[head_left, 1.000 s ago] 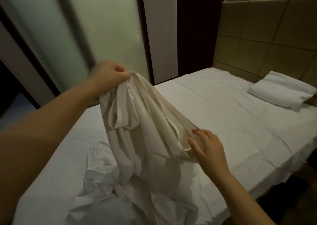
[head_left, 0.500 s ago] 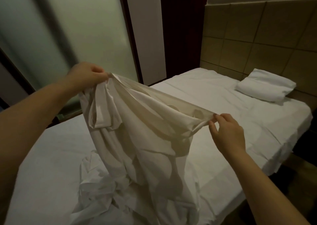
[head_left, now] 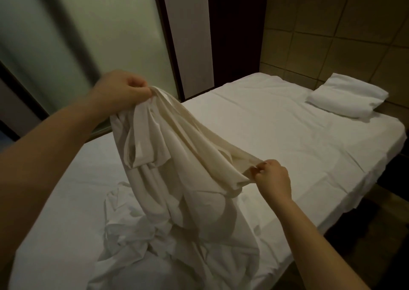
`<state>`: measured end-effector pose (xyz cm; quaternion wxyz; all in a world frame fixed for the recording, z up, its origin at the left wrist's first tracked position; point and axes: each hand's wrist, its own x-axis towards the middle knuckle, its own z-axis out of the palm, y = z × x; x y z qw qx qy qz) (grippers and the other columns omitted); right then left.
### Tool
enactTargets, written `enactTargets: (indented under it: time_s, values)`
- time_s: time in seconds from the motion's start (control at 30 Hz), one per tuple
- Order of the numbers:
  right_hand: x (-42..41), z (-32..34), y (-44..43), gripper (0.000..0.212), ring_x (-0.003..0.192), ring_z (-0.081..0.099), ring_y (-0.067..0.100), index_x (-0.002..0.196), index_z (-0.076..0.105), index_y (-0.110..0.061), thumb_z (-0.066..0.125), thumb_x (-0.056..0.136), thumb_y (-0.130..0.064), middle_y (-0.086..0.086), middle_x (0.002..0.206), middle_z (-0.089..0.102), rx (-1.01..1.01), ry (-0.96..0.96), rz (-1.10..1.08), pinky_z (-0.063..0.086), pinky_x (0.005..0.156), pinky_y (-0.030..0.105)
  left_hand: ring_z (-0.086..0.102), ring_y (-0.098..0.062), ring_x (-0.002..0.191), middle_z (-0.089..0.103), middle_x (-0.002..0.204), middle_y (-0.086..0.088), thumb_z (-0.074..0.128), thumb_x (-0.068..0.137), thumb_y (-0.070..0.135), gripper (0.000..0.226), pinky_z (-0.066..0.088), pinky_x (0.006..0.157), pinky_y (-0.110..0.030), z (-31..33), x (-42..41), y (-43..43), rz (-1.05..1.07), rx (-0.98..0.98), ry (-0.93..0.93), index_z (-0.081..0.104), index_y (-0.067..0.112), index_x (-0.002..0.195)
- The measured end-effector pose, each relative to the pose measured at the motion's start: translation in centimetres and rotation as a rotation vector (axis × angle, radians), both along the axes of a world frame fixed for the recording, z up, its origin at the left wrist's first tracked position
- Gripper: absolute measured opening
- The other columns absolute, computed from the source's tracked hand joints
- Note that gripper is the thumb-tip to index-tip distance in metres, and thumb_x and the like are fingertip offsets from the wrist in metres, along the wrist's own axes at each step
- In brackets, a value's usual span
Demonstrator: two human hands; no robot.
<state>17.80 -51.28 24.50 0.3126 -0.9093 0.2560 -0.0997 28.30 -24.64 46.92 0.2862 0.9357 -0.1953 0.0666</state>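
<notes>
The left hand (head_left: 120,90) is raised at the left of the scene, with its fingers curled tightly round a bunched edge of the white sheet (head_left: 177,168) and the cloth gathered into the fist. The right hand (head_left: 273,179) is lower, further right and nearer. Its thumb and fingertips pinch another part of the same edge, and the other fingers are curled in towards the palm. Between the two hands the edge runs as a gathered, fairly taut band sloping down from upper left to lower right. Below that band the sheet hangs in long loose folds, one flap doubled over just under the left hand. Its lower part lies crumpled in a heap on the near end of the bed (head_left: 287,139), spilling towards the near edge. The bed has a white cover with light creases and stretches from the near left to the far right. A white pillow (head_left: 347,98) lies at its far right end, close against the tiled wall (head_left: 343,35), well apart from both hands. Behind the left hand, at the far left, stands a frosted glass panel (head_left: 99,24) in a dark frame. A pale strip of wall and a dark gap sit between the panel and the tiles. Along the right side of the bed the floor is in deep shadow, and nothing can be made out there.
</notes>
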Motion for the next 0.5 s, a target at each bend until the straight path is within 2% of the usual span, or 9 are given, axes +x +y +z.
enactTargets:
  time_s: [0.07, 0.13, 0.2, 0.27, 0.3, 0.4, 0.43, 0.5]
  values:
    - [-0.6, 1.7, -1.2, 0.018, 0.084, 0.056, 0.03, 0.085, 0.068, -0.007, 0.053, 0.084, -0.017, 0.011, 0.094, 0.061, 0.009, -0.104, -0.021, 0.034, 0.064, 0.029, 0.041, -0.015, 0.057, 0.045, 0.057, -0.002, 0.059, 0.088, 0.019, 0.029, 0.032, 0.055, -0.024, -0.4, 1.0, 0.7, 0.04, 0.021, -0.015, 0.055, 0.018, 0.059]
    - [-1.8, 4.4, -3.4, 0.017, 0.085, 0.057, 0.035, 0.086, 0.07, -0.006, 0.055, 0.084, -0.014, 0.016, 0.094, 0.064, -0.119, -0.185, -0.086, 0.036, 0.066, 0.033, 0.044, -0.017, 0.058, 0.049, 0.058, -0.003, 0.059, 0.088, 0.019, 0.025, 0.036, 0.056, -0.026, -0.8, 2.1, 1.6, 0.086, 0.05, -0.025, 0.059, 0.018, 0.062]
    - [-2.6, 7.1, -5.9, 0.017, 0.078, 0.058, 0.035, 0.081, 0.07, -0.01, 0.055, 0.084, -0.018, 0.015, 0.088, 0.067, -0.214, -0.082, -0.104, 0.039, 0.063, 0.033, 0.047, -0.019, 0.06, 0.053, 0.059, -0.004, 0.061, 0.085, 0.022, 0.022, 0.039, 0.057, -0.028, -1.3, 2.9, 1.8, 0.094, 0.109, -0.026, 0.062, 0.016, 0.065]
    - [-2.8, 9.5, -7.7, 0.018, 0.071, 0.061, 0.029, 0.072, 0.07, -0.01, 0.059, 0.081, -0.021, 0.012, 0.076, 0.07, -0.097, 0.075, -0.041, 0.046, 0.063, 0.033, 0.05, -0.021, 0.058, 0.054, 0.057, -0.002, 0.062, 0.082, 0.025, 0.023, 0.041, 0.059, -0.029, -1.8, 3.7, 1.4, 0.075, 0.187, -0.073, 0.062, 0.016, 0.061]
    - [-2.7, 10.9, -8.5, 0.02, 0.07, 0.063, 0.027, 0.068, 0.07, -0.011, 0.061, 0.082, -0.021, 0.01, 0.071, 0.07, -0.007, 0.08, -0.021, 0.05, 0.066, 0.034, 0.051, -0.021, 0.057, 0.054, 0.056, -0.002, 0.062, 0.082, 0.024, 0.024, 0.042, 0.059, -0.029, -1.7, 4.0, 1.1, 0.083, 0.204, -0.1, 0.061, 0.017, 0.059]
    - [-3.1, 15.2, -10.7, 0.018, 0.072, 0.065, 0.021, 0.07, 0.07, -0.011, 0.063, 0.085, -0.018, 0.007, 0.071, 0.069, 0.109, -0.051, -0.066, 0.055, 0.072, 0.035, 0.056, -0.022, 0.065, 0.059, 0.06, -0.001, 0.064, 0.08, 0.027, 0.023, 0.04, 0.06, -0.026, -1.5, 4.8, 0.6, 0.073, 0.21, -0.106, 0.062, 0.02, 0.058]
    - [-3.3, 16.3, -11.2, 0.017, 0.072, 0.065, 0.019, 0.071, 0.07, -0.01, 0.064, 0.085, -0.018, 0.007, 0.072, 0.069, 0.065, 0.006, -0.063, 0.054, 0.07, 0.032, 0.056, -0.021, 0.065, 0.059, 0.06, 0.0, 0.063, 0.076, 0.034, 0.022, 0.04, 0.06, -0.027, -1.4, 4.9, 0.2, 0.045, 0.207, -0.09, 0.062, 0.022, 0.057]
    - [-3.7, 17.9, -11.9, 0.019, 0.065, 0.062, 0.016, 0.073, 0.068, -0.006, 0.063, 0.087, -0.019, 0.006, 0.071, 0.069, -0.082, 0.274, -0.044, 0.052, 0.06, 0.025, 0.056, -0.022, 0.063, 0.059, 0.058, -0.002, 0.053, 0.063, 0.044, 0.027, 0.043, 0.061, -0.032, -1.3, 5.0, -0.7, -0.012, 0.196, -0.076, 0.062, 0.02, 0.055]
